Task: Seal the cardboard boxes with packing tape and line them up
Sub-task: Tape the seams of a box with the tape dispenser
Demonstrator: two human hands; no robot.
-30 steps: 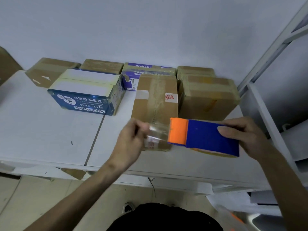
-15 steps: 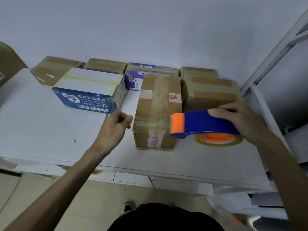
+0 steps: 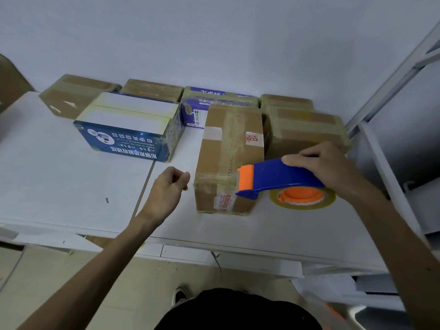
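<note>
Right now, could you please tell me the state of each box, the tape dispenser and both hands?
Middle brown box, closed, tape along top and across near end.
Blue box, closed, taped.
Tape dispenser, held, orange end at the brown box's right side.
Right hand, grips the dispenser.
Left hand, fingers curled, empty, beside the box.

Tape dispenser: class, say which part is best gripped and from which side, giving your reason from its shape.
Grip the tape dispenser by its blue handle, coming from above at its rear, as the right hand does. The orange toothed cutter sits at the front end and the tape roll hangs beneath, so the top rear looks the safest hold.
</note>
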